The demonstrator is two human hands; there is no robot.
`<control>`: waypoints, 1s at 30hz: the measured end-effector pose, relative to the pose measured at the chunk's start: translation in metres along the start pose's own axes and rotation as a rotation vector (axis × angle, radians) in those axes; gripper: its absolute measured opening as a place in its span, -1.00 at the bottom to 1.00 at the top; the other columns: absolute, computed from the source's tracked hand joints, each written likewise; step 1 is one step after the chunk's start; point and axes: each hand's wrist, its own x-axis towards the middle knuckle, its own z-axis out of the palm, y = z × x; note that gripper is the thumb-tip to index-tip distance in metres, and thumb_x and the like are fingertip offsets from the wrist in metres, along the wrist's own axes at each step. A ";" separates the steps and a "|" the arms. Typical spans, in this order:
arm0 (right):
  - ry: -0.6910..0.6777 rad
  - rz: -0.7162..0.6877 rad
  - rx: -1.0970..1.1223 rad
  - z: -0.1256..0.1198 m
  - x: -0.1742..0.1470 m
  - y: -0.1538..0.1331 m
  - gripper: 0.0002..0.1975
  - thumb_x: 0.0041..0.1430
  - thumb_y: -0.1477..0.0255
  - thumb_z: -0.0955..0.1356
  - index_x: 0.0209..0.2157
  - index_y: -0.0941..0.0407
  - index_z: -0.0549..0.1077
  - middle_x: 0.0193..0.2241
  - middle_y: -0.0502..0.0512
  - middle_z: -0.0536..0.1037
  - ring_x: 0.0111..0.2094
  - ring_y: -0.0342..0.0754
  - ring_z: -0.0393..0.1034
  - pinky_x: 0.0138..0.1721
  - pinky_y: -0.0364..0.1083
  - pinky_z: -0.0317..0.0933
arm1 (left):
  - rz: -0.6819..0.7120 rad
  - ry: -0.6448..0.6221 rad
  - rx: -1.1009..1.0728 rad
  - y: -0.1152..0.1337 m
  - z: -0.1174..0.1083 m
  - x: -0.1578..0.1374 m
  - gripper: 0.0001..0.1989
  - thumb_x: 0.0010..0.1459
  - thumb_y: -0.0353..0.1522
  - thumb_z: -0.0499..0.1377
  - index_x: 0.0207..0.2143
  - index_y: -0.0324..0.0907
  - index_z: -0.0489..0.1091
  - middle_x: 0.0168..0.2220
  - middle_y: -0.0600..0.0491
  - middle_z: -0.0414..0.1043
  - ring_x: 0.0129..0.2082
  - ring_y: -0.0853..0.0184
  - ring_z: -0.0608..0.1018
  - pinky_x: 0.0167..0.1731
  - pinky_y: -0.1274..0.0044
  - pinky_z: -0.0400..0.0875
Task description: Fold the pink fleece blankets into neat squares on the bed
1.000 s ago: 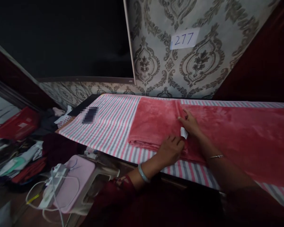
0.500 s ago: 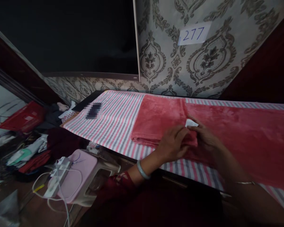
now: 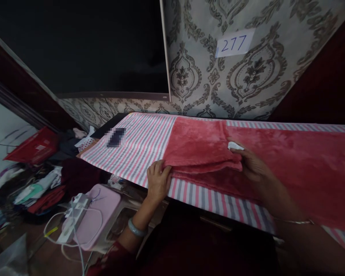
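Left hand [image 3: 158,181] and right hand [image 3: 254,165] grip the folded blanket [image 3: 197,141] at opposite near corners, apparently to align its edge.

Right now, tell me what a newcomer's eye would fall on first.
Likely the red blanket, bright across the striped cloth, with the left hand at the near left corner of its folded part and the right hand holding a lifted edge by a white tag. Next, the black screen at upper left, and the paper marked 277 on the patterned wall.
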 end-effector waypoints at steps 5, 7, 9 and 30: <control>-0.002 0.151 0.262 0.000 -0.007 -0.001 -0.54 -0.05 0.46 0.48 -0.04 -0.04 0.53 -0.16 0.01 0.66 -0.20 0.03 0.60 -0.20 -0.06 0.55 | -0.027 0.114 -0.018 -0.003 0.012 0.004 -0.81 0.28 -0.34 0.19 -0.09 -0.19 0.50 0.03 -0.23 0.44 0.01 0.03 0.44 -0.07 0.25 0.33; -0.009 0.173 0.328 0.001 -0.010 -0.001 -0.53 -0.08 0.49 0.50 -0.05 -0.03 0.54 -0.20 -0.01 0.66 -0.25 0.00 0.59 -0.27 -0.10 0.54 | -0.024 0.183 -0.035 -0.005 0.016 0.004 -0.79 0.28 -0.35 0.17 -0.06 -0.21 0.47 -0.02 -0.23 0.45 -0.06 0.06 0.47 -0.11 0.28 0.35; 0.000 0.192 0.372 0.002 -0.014 0.001 -0.51 -0.10 0.52 0.51 -0.05 -0.02 0.55 -0.24 -0.04 0.66 -0.31 -0.05 0.58 -0.33 -0.15 0.52 | -0.017 0.221 -0.048 -0.008 0.019 0.004 -0.81 0.29 -0.39 0.15 -0.07 -0.20 0.46 -0.05 -0.21 0.47 -0.11 0.09 0.48 -0.14 0.29 0.37; 0.066 0.133 0.371 0.007 -0.018 0.000 -0.56 -0.17 0.49 0.53 -0.15 0.02 0.59 -0.24 -0.03 0.67 -0.23 -0.02 0.58 -0.21 -0.12 0.50 | -0.336 -0.071 -0.312 -0.018 0.024 0.014 -0.55 0.01 -0.51 0.13 0.02 -0.22 0.37 -0.08 -0.16 0.53 -0.06 0.07 0.58 -0.03 0.28 0.47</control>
